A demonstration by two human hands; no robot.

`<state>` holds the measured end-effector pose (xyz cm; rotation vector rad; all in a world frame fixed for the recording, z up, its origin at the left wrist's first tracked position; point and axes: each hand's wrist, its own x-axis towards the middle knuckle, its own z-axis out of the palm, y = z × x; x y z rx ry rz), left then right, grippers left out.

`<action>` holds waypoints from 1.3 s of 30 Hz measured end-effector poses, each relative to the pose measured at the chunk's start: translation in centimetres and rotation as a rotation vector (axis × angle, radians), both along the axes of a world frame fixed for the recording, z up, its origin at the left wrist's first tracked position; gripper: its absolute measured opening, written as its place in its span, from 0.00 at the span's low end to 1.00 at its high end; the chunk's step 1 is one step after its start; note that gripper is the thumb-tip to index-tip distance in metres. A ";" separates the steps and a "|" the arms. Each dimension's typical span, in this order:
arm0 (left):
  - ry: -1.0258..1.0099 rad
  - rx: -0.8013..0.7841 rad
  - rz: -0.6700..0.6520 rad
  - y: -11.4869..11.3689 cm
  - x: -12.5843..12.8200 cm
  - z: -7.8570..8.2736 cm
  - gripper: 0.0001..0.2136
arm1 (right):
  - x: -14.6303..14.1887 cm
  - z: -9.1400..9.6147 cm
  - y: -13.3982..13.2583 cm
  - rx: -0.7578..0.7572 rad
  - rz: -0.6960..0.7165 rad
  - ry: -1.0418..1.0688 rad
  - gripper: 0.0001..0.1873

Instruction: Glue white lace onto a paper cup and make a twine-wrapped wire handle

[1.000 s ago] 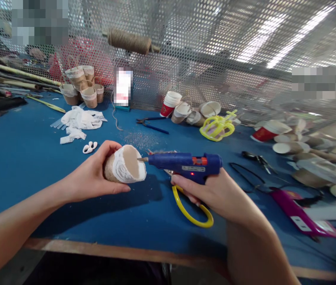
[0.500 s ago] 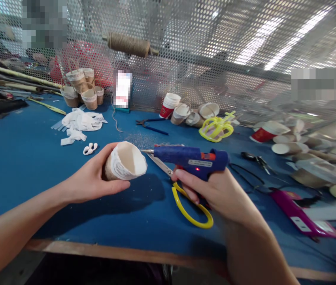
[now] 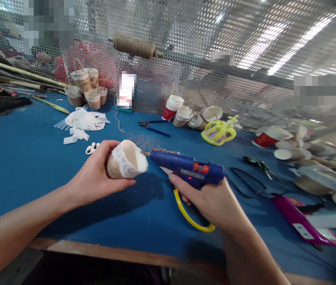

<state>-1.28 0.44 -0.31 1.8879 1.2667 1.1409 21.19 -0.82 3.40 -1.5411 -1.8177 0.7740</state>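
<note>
My left hand [image 3: 97, 174] is wrapped round a paper cup [image 3: 115, 166] covered in brown twine-like material, with white lace [image 3: 128, 162] round its rim. The cup lies tilted, its mouth facing right and up. In my right hand [image 3: 206, 198] is a blue hot glue gun [image 3: 182, 164] with a small red light lit. Its nozzle points left and is at the far right side of the cup's rim; whether it touches cannot be made out. Beneath the gun lie scissors with yellow handles [image 3: 190, 213], partly hidden by my right hand.
White lace strips [image 3: 86, 118] and a small white curl of trim [image 3: 91, 149] lie to the left. Pliers [image 3: 156, 128], stacked paper cups [image 3: 174, 103] and a yellow crown-like frame [image 3: 218, 132] stand behind. Finished-looking small baskets [image 3: 92, 99] sit back left; a purple power strip [image 3: 304, 221] lies right.
The glue gun has tipped so its nozzle points more upward, and its body has dropped slightly. The cup has turned a little in my left hand. The whole view has shifted slightly.
</note>
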 end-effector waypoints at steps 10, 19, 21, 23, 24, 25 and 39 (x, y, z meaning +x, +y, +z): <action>0.021 0.003 -0.004 -0.1 0.1 0.2 0.26 | 0.2 -0.2 0.1 0.084 0.021 -0.045 0.13; 0.023 0.032 0.014 0.1 -0.1 0.0 0.26 | 0.0 0.1 -0.1 0.109 -0.012 -0.050 0.13; 0.017 0.034 0.022 0.2 -0.1 0.0 0.26 | -0.1 0.2 -0.1 0.106 -0.021 -0.055 0.12; 0.007 0.032 0.027 0.2 -0.1 0.0 0.26 | -0.1 0.2 0.0 0.101 -0.022 -0.060 0.13; 0.003 0.031 0.030 0.3 -0.1 0.0 0.26 | -0.1 0.2 -0.1 0.097 -0.022 -0.062 0.13; 0.001 0.031 0.034 0.3 -0.1 0.0 0.27 | -0.1 0.2 -0.1 0.093 -0.022 -0.063 0.13; 0.051 0.064 0.085 0.3 -0.2 -0.2 0.27 | -0.1 0.3 -0.3 0.071 -0.043 -0.044 0.13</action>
